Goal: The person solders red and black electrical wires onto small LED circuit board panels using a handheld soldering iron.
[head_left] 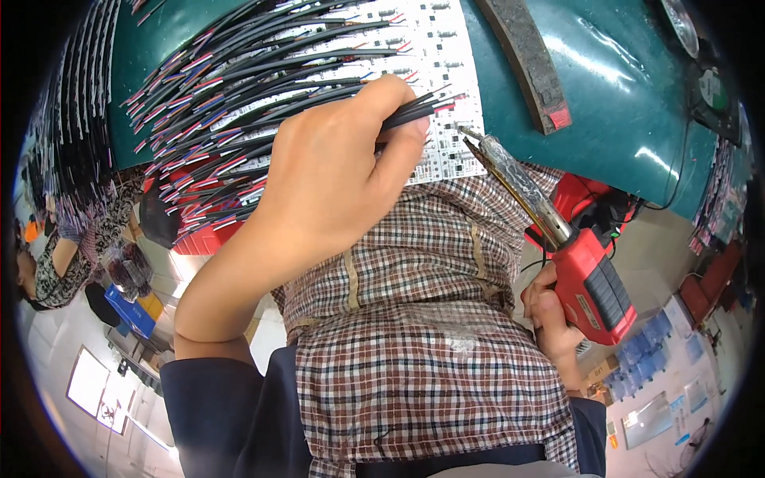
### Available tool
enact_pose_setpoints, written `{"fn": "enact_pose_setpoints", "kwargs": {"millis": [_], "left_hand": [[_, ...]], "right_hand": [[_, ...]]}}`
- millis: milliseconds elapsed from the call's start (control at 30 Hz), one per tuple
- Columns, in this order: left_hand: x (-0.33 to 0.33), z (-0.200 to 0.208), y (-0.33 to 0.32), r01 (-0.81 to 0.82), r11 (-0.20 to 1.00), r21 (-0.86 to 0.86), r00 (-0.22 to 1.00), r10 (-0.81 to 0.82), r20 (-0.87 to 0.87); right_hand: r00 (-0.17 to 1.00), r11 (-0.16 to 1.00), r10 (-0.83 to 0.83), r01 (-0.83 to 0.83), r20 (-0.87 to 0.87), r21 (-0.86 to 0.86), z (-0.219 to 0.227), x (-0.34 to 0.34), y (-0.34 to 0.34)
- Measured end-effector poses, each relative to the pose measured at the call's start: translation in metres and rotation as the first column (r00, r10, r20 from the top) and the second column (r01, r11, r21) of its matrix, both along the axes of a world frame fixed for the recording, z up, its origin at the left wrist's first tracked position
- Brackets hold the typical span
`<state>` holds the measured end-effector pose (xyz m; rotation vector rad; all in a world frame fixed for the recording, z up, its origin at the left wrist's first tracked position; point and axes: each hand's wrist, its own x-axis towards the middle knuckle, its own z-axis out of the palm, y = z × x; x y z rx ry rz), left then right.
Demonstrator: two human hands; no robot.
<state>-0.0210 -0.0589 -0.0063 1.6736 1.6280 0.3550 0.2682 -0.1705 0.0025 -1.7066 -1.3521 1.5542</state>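
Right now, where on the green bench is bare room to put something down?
The green bench top is bare right of the dark bar, up to the round thing at the far edge. Left of the bar it is crowded: the white circuit panel, the black cables, the left hand, and the red soldering gun in the right hand.

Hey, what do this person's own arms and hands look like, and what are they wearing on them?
Both hands are bare, with no gloves, rings or watch showing. The left hand leads to a bare forearm that ends in a dark navy sleeve pushed up near the elbow. By the right hand, only a strip of the same navy cloth shows.
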Motion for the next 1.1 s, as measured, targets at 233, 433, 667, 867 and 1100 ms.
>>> {"fn": "enact_pose_setpoints", "kwargs": {"millis": [233, 433, 667, 867, 1100], "left_hand": [[-0.009, -0.001, 0.005, -0.003, 0.991, -0.132, 1.0, 0.005, 0.016], [-0.016, 0.001, 0.012, -0.051, 0.982, 0.183, 0.998, 0.044, 0.044], [-0.014, 0.0, 0.014, -0.239, 0.97, 0.04, 0.954, 0.227, 0.198], [-0.013, 0.003, 0.015, -0.196, 0.98, 0.041, 0.959, 0.183, 0.216], [-0.004, 0.012, -0.005, -0.019, 0.998, 0.066, 0.998, 0.015, 0.056]], "right_hand": [[1.0, 1.0, -0.013, 0.013, 0.017, 0.012, -0.002, 0.003, -0.006], [0.996, 0.996, -0.085, 0.085, -0.01, 0.001, -0.004, -0.001, -0.006], [0.998, 0.998, -0.066, 0.066, 0.011, -0.007, -0.006, 0.002, -0.009], [0.998, 0.998, -0.065, 0.064, -0.004, -0.005, -0.006, 0.002, -0.009], [1.0, 1.0, -0.004, 0.005, 0.019, -0.012, -0.004, 0.005, -0.01]]}}
